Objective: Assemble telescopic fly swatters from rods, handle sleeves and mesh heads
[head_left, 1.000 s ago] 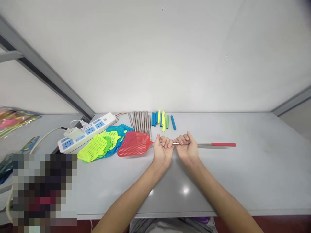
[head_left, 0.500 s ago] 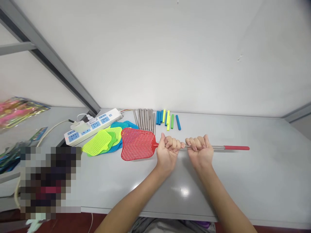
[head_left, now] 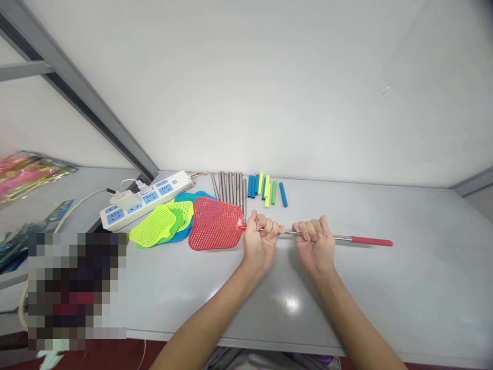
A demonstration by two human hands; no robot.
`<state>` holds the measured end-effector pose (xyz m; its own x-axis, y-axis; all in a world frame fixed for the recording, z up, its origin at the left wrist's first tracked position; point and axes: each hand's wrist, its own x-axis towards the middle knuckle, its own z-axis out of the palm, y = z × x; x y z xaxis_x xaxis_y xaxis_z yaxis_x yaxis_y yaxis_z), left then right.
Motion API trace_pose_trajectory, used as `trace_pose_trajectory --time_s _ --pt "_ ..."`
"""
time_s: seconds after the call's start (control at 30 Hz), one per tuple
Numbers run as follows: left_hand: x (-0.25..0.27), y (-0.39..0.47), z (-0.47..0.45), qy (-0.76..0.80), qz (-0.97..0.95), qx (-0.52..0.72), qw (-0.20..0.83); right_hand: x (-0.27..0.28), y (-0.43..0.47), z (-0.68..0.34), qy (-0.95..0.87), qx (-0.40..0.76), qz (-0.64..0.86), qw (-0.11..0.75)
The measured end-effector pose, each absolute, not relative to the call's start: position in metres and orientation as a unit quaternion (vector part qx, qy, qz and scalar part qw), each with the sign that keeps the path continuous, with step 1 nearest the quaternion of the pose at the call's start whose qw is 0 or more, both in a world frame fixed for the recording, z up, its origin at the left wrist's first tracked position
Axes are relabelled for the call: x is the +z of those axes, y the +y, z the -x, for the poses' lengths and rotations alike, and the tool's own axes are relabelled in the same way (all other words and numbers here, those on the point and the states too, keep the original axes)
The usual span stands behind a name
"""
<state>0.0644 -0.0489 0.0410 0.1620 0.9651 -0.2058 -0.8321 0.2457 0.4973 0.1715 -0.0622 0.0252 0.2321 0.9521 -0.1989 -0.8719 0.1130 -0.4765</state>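
**Red fly swatter (head_left: 216,224) held crosswise in a two-handed grip**

On my feed, the left hand (head_left: 259,250) and right hand (head_left: 316,250) sit palms toward me, just apart, fingers curled around the thin metal shaft (head_left: 289,233). Its long axis runs left to right, dipping slightly rightward. The mesh head is just beyond my left hand, the nearer one; the red handle (head_left: 372,241) reaches out past my right. Farther back, I see loose swatter heads (head_left: 154,226) leftward, then metal rods (head_left: 231,187) and coloured tubes (head_left: 267,191).

Plastic swatter head (head_left: 215,224), shiny metal rod (head_left: 342,238), tabletop (head_left: 408,293) — smooth, glossy
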Motion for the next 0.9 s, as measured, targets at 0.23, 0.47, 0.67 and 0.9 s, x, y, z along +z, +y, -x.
trace_pose_trajectory --time_s 0.23,0.47,0.67,0.9 --pt "0.051 -0.032 -0.042 0.269 -0.143 0.684 0.663 0.024 -0.056 -0.182 -0.083 0.629 0.325 0.702" --pt "0.039 -0.047 -0.059 0.405 -0.340 0.582 0.618 0.020 -0.064 -0.162 -0.139 0.664 0.379 0.630" --pt "0.030 -0.059 -0.069 0.425 -0.467 0.431 0.645 0.016 -0.070 -0.149 -0.177 0.671 0.404 0.596" --pt "0.035 -0.048 -0.057 0.414 -0.527 0.366 0.645 0.021 -0.071 -0.157 -0.232 0.667 0.396 0.587"
